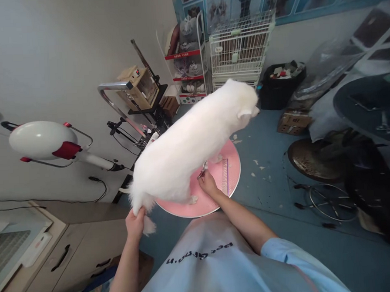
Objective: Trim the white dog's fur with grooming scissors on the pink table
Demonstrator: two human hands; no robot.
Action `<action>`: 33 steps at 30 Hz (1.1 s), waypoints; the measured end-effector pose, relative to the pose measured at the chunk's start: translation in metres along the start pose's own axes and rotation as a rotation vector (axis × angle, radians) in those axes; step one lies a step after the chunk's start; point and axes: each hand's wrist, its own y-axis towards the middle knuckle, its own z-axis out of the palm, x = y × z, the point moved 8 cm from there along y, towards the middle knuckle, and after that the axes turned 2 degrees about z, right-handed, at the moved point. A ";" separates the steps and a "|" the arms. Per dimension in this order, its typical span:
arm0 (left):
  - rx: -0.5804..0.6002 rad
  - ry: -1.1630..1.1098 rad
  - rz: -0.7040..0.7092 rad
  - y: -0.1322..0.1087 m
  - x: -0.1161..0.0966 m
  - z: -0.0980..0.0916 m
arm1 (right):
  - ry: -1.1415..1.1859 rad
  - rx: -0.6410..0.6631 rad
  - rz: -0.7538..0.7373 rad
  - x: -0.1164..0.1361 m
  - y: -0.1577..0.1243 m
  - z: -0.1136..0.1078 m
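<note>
White dog [184, 138] stands on round pink table [232, 161], mid-scene, head to far right, rear to near left. L hand [136, 222] is closed round its tail [149, 227], w/ the fluffy end hanging out below, just off the table's near left edge. R hand [208, 183] is curled round scissors [203, 170], low by the dog's near side, over the table; blade gap too small to tell. Comb [226, 177] w/ purple spine lies on table, just right of R hand. Fur bits [256, 162] on floor to the right. Dryer [42, 140] at left, cage [239, 52] & bin [281, 87] at far side.
</note>
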 end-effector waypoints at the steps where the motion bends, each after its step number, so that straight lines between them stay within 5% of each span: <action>1: 0.006 -0.005 0.002 0.001 0.000 0.001 | 0.009 -0.008 -0.012 0.001 0.000 -0.001; 12: 0.006 0.043 -0.041 -0.003 0.004 0.003 | 0.089 -0.043 -0.017 0.012 -0.002 -0.010; 24: -0.150 -0.029 -0.203 -0.068 -0.002 0.022 | 0.033 0.122 -0.031 0.013 0.007 -0.027; 33: -0.199 -0.169 -0.272 -0.105 0.021 0.054 | 0.070 0.197 0.010 0.010 0.015 -0.035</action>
